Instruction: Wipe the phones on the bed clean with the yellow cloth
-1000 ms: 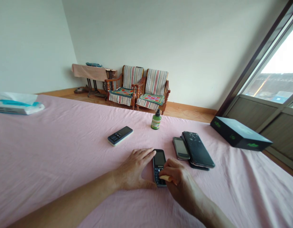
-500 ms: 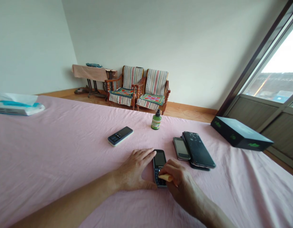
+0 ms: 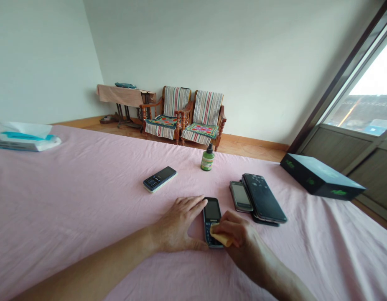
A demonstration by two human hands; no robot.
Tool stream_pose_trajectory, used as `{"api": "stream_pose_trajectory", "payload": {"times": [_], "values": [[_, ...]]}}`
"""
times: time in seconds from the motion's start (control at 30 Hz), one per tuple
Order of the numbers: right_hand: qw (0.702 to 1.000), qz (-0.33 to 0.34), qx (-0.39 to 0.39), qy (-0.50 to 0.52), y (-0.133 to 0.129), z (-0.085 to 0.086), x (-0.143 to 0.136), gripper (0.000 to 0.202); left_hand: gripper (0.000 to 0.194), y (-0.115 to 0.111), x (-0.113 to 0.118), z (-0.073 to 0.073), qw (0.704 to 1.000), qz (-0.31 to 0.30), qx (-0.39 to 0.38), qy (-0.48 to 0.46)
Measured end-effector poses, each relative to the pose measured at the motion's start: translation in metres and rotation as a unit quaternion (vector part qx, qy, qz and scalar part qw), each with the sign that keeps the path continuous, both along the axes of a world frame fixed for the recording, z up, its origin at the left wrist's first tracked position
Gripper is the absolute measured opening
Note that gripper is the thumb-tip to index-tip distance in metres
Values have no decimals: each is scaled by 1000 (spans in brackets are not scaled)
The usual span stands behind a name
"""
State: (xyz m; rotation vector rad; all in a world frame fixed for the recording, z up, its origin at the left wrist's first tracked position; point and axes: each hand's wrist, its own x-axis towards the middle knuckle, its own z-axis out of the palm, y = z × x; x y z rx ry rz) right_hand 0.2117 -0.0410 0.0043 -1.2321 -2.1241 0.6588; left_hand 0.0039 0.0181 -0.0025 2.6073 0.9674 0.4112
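Note:
A dark keypad phone [image 3: 212,209] lies face up on the pink cloth, screen end pointing away from me. My left hand [image 3: 181,223] holds it from the left, fingertips at its upper corner and thumb by its lower corner. Pinched in my right hand [image 3: 239,234] is a folded yellow cloth [image 3: 223,239], pressed onto the phone's keys. Part of the keypad is hidden by the cloth and fingers. Farther off to the left lies a second keypad phone [image 3: 160,179]. Right of my hands are a small grey touchscreen phone [image 3: 241,195] and a larger black phone [image 3: 265,197], which rests on another dark device.
A green spray bottle [image 3: 207,159] stands upright near the far edge of the pink-covered surface [image 3: 87,184]. At the right is a black box [image 3: 320,177], at the far left a tissue pack [image 3: 27,138]. Two wooden chairs [image 3: 201,121] stand beyond.
My right hand and the yellow cloth have shifted slightly on the keypad, and the cloth is tilted differently. My left hand stays on the phone. The whole view has moved a little.

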Motion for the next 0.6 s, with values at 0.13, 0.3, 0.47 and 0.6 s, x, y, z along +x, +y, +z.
{"api": "stream_pose_trajectory", "payload": {"times": [0.13,0.3,0.47,0.6], "values": [[1000,1,1,-17,-2,1,-2,29,93,1,0,-1,1000,2,2,2],[999,8,11,-31,-2,3,-13,30,94,0,1,-3,1000,10,11,-12],[1000,-10,5,-25,1,4,-5,35,93,0,1,-2,1000,8,14,-1],[1000,-11,2,-14,0,1,-4,37,93,0,0,-2,1000,5,16,-2]]}}
